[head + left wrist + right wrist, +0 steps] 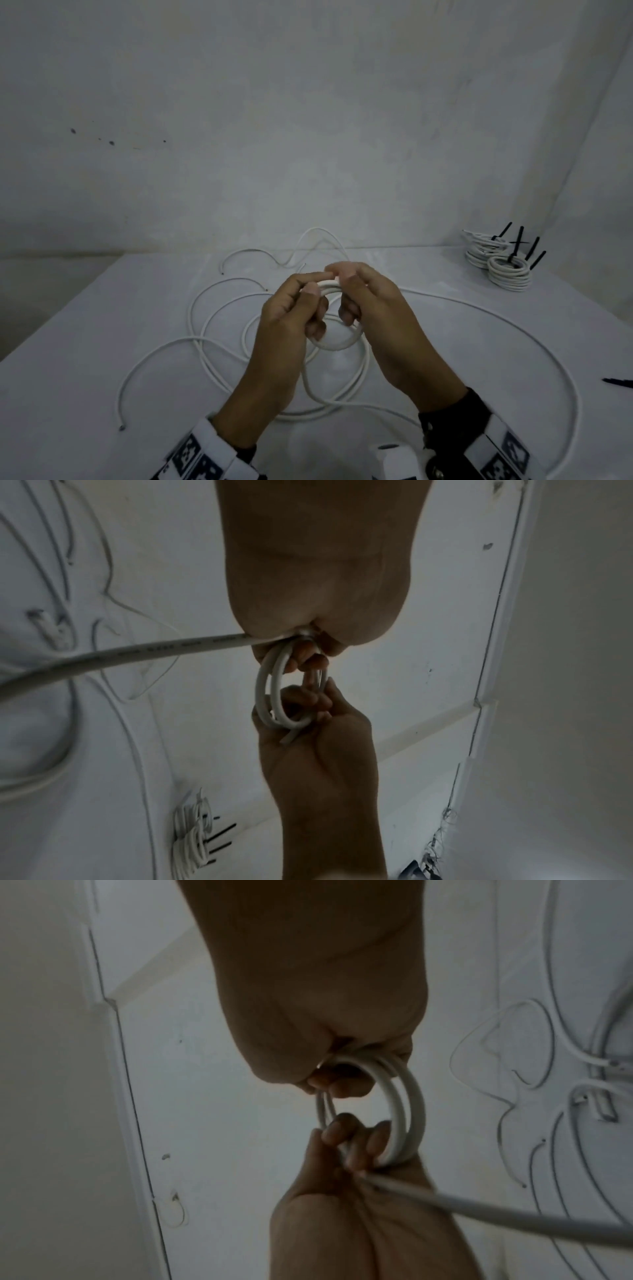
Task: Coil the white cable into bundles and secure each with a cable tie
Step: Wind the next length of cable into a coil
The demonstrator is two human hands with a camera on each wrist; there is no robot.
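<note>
My two hands hold a small coil of white cable (337,345) in the air above the table. My left hand (291,308) pinches the coil's top left and its fingers curl through the loops. My right hand (370,301) grips the right side, with the thumb and forefinger pressed on the top strands. In the left wrist view the coil (270,696) shows two or three turns, with a short cut end against my right palm (318,745). The rest of the cable (479,1213) trails from my left hand (342,1199) down to loose loops (212,329) on the table.
Finished white bundles (496,265) with black cable ties sticking up stand at the back right corner. A loose black tie (618,382) lies at the right edge. More loose cable pieces (294,253) sprawl at the back of the white table (102,308). Walls close the back and right.
</note>
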